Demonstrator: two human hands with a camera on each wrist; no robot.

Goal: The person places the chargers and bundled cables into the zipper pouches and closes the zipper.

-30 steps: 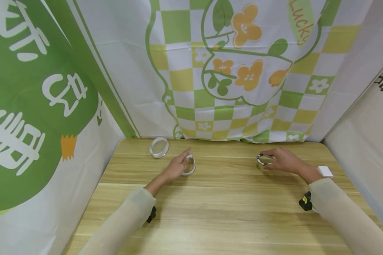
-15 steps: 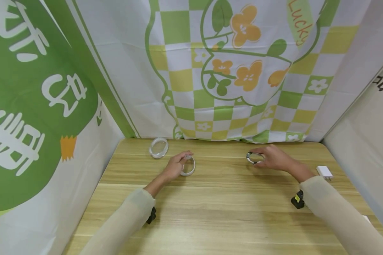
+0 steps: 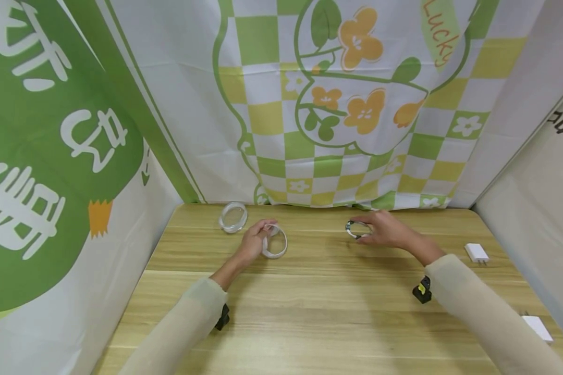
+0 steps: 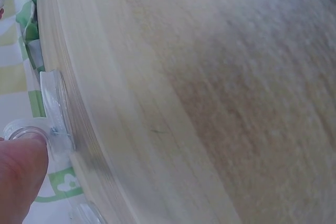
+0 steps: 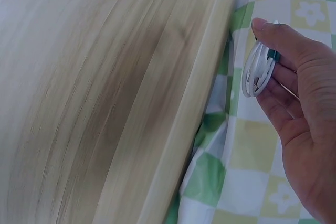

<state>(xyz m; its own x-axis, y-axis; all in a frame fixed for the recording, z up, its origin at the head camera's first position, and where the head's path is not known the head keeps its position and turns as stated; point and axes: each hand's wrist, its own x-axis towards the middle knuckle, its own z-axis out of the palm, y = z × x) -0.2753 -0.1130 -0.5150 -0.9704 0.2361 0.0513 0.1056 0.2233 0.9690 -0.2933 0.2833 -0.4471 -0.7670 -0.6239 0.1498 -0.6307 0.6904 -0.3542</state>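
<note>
My left hand (image 3: 252, 245) pinches a clear, shallow round plastic case (image 3: 275, 255) over the back left of the table. In the left wrist view its thumb presses a round tab on this case (image 4: 55, 100). A similar clear round piece (image 3: 232, 229) lies just behind and to the left of that hand. Farther right, my right hand (image 3: 389, 229) holds a coiled white cable (image 3: 349, 227) between thumb and fingers. The right wrist view shows the coil (image 5: 257, 72) with a dark green band on it.
A white plug charger (image 3: 476, 252) lies at the right of the wooden table (image 3: 319, 312), prongs toward the front. Another white block (image 3: 538, 328) with prongs sits nearer the front, by the right sleeve. Behind the table hangs a green and white checked cloth (image 3: 300, 166).
My right hand has moved left with the cable coil, closer to the left hand, and both white blocks have come out from behind its arm. The left hand has shifted its hold slightly.
</note>
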